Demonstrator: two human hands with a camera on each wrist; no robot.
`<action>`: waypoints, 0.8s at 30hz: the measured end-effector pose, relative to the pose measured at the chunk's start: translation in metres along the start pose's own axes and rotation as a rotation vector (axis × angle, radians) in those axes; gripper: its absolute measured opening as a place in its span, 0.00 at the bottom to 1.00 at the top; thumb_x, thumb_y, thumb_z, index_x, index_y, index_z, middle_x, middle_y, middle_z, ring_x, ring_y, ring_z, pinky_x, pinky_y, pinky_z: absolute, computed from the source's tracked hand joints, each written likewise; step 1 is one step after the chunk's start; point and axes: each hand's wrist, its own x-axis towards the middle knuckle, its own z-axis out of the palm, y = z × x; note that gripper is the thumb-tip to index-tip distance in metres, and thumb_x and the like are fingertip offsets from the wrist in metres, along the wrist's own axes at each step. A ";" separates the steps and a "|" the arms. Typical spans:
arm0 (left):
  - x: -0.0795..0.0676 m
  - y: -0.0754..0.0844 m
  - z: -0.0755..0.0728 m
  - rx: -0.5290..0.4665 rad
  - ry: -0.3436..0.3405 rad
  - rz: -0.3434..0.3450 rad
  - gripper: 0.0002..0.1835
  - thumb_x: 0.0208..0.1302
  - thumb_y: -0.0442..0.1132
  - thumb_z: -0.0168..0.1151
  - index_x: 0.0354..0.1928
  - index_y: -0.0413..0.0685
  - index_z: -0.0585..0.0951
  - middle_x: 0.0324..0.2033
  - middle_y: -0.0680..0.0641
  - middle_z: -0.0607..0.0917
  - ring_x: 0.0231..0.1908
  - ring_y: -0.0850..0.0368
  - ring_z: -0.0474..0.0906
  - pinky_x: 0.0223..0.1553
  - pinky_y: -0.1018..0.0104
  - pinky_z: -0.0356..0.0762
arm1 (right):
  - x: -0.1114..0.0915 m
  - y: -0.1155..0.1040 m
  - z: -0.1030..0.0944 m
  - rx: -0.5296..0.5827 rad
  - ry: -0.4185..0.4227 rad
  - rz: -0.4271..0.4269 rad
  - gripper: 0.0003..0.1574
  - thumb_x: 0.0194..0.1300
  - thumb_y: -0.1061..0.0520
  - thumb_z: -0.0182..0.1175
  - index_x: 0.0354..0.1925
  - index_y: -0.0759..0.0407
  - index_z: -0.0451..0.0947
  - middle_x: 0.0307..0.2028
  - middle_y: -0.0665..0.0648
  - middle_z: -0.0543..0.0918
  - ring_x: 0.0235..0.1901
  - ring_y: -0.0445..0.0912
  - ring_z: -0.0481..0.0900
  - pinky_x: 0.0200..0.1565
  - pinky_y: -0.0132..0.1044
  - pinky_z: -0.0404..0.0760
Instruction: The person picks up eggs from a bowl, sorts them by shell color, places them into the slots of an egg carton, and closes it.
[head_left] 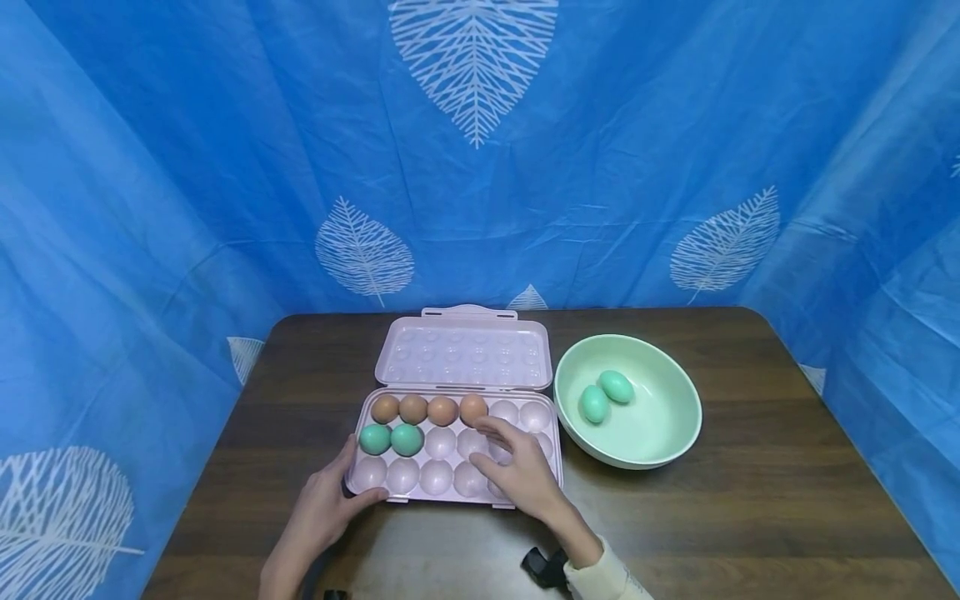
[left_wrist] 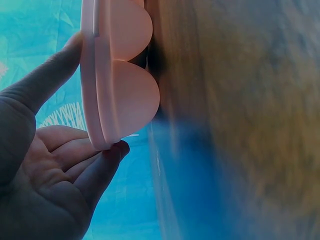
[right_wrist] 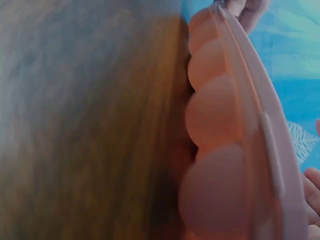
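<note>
A pale pink egg box lies on the table, its lid folded back. Several brown eggs fill the left part of its back row. Two green eggs sit at the left of the middle row. My left hand grips the box's front left corner, thumb along the front edge and fingers at the left side. Over the right part of the box is my right hand, thumb and fingers apart with nothing between them. Its fingertips are right by the rightmost brown egg.
A light green bowl stands just right of the egg box, with two green eggs inside. The brown wooden table extends to both sides. A blue curtain with white leaf prints hangs behind it.
</note>
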 end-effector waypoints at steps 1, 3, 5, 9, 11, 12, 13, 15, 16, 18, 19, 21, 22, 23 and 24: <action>0.000 0.000 0.000 -0.001 0.000 0.001 0.55 0.54 0.55 0.74 0.72 0.26 0.57 0.67 0.27 0.65 0.65 0.33 0.65 0.63 0.41 0.65 | -0.001 0.000 -0.003 0.007 0.009 0.000 0.26 0.59 0.64 0.68 0.56 0.67 0.77 0.51 0.63 0.84 0.53 0.55 0.81 0.58 0.45 0.76; 0.000 0.000 0.000 0.000 0.005 0.003 0.55 0.54 0.55 0.74 0.72 0.27 0.57 0.66 0.28 0.65 0.65 0.33 0.65 0.63 0.41 0.65 | -0.001 -0.001 -0.007 0.018 0.028 -0.008 0.26 0.59 0.65 0.69 0.56 0.68 0.77 0.51 0.64 0.83 0.53 0.56 0.81 0.58 0.45 0.76; 0.000 -0.001 0.000 0.001 0.008 0.007 0.55 0.54 0.55 0.74 0.72 0.27 0.57 0.66 0.28 0.65 0.65 0.33 0.65 0.63 0.41 0.65 | -0.002 -0.001 -0.012 0.023 0.045 -0.014 0.26 0.58 0.66 0.69 0.56 0.69 0.77 0.51 0.65 0.83 0.53 0.57 0.81 0.58 0.44 0.76; 0.000 0.000 0.000 0.000 0.003 0.004 0.55 0.54 0.55 0.74 0.72 0.27 0.57 0.67 0.28 0.65 0.65 0.33 0.65 0.63 0.41 0.65 | -0.003 -0.003 -0.022 0.005 0.062 -0.023 0.27 0.57 0.66 0.69 0.56 0.69 0.77 0.52 0.64 0.82 0.54 0.57 0.80 0.60 0.43 0.75; 0.000 0.000 0.000 -0.001 0.001 0.002 0.55 0.54 0.55 0.74 0.72 0.27 0.57 0.67 0.28 0.65 0.65 0.33 0.65 0.63 0.41 0.65 | -0.004 -0.004 -0.028 -0.013 0.071 -0.026 0.27 0.57 0.66 0.70 0.56 0.68 0.78 0.52 0.63 0.83 0.55 0.56 0.80 0.60 0.43 0.75; -0.001 0.000 0.000 0.000 0.003 0.002 0.55 0.54 0.55 0.74 0.72 0.27 0.57 0.66 0.28 0.65 0.65 0.33 0.65 0.63 0.41 0.65 | -0.004 -0.004 -0.031 -0.021 0.073 -0.022 0.28 0.57 0.65 0.71 0.56 0.67 0.78 0.53 0.63 0.83 0.55 0.56 0.80 0.60 0.43 0.74; 0.000 0.000 0.000 0.000 0.005 0.004 0.55 0.54 0.55 0.74 0.72 0.27 0.57 0.66 0.28 0.65 0.65 0.33 0.65 0.63 0.41 0.65 | -0.005 -0.005 -0.034 -0.030 0.078 -0.016 0.28 0.57 0.65 0.71 0.56 0.66 0.78 0.52 0.63 0.83 0.55 0.55 0.80 0.60 0.43 0.74; 0.000 0.000 0.000 -0.002 0.010 0.008 0.55 0.53 0.54 0.75 0.71 0.27 0.58 0.66 0.28 0.66 0.64 0.33 0.66 0.63 0.41 0.66 | -0.006 -0.005 -0.040 -0.030 0.089 -0.002 0.28 0.56 0.63 0.72 0.56 0.65 0.78 0.52 0.64 0.83 0.55 0.55 0.80 0.60 0.42 0.74; 0.000 0.000 0.001 -0.002 0.011 0.010 0.55 0.53 0.54 0.75 0.71 0.27 0.58 0.66 0.28 0.66 0.64 0.33 0.66 0.62 0.41 0.66 | -0.007 -0.005 -0.043 -0.022 0.096 0.006 0.29 0.56 0.63 0.73 0.56 0.65 0.78 0.52 0.65 0.82 0.56 0.55 0.80 0.61 0.41 0.74; 0.000 -0.001 0.001 -0.002 0.010 0.009 0.55 0.53 0.54 0.75 0.72 0.28 0.58 0.66 0.28 0.66 0.64 0.34 0.66 0.62 0.41 0.66 | -0.009 -0.007 -0.050 -0.002 0.113 0.018 0.29 0.56 0.63 0.73 0.57 0.65 0.78 0.53 0.66 0.82 0.56 0.55 0.79 0.61 0.40 0.73; 0.000 -0.001 0.002 -0.004 0.010 0.010 0.55 0.53 0.54 0.75 0.72 0.28 0.58 0.66 0.28 0.66 0.64 0.34 0.66 0.62 0.41 0.66 | -0.011 -0.007 -0.053 0.008 0.123 0.021 0.30 0.56 0.64 0.73 0.57 0.66 0.78 0.53 0.67 0.82 0.56 0.55 0.79 0.61 0.39 0.73; 0.001 -0.001 0.002 -0.009 0.006 0.003 0.55 0.53 0.54 0.75 0.72 0.28 0.58 0.66 0.28 0.66 0.65 0.34 0.65 0.63 0.41 0.65 | -0.012 -0.008 -0.059 0.018 0.142 0.024 0.31 0.56 0.65 0.73 0.58 0.67 0.77 0.54 0.67 0.81 0.56 0.55 0.79 0.61 0.39 0.72; 0.001 -0.002 0.002 -0.010 0.004 -0.001 0.55 0.53 0.54 0.75 0.72 0.28 0.57 0.67 0.29 0.65 0.65 0.34 0.65 0.63 0.41 0.65 | -0.012 -0.008 -0.063 0.017 0.148 0.023 0.32 0.56 0.66 0.73 0.58 0.68 0.76 0.54 0.67 0.81 0.56 0.56 0.78 0.61 0.39 0.72; 0.002 -0.001 0.002 -0.011 0.002 -0.006 0.55 0.53 0.54 0.75 0.72 0.28 0.57 0.67 0.29 0.65 0.65 0.34 0.65 0.63 0.41 0.65 | -0.013 -0.008 -0.066 0.007 0.152 0.024 0.32 0.55 0.66 0.72 0.59 0.68 0.75 0.55 0.67 0.80 0.57 0.56 0.78 0.61 0.39 0.72; 0.002 -0.001 0.002 -0.014 0.000 -0.010 0.55 0.53 0.53 0.75 0.72 0.28 0.57 0.67 0.29 0.65 0.66 0.34 0.64 0.63 0.41 0.65 | -0.013 -0.008 -0.069 -0.007 0.156 0.025 0.33 0.55 0.67 0.72 0.59 0.69 0.75 0.55 0.67 0.80 0.57 0.57 0.78 0.61 0.38 0.72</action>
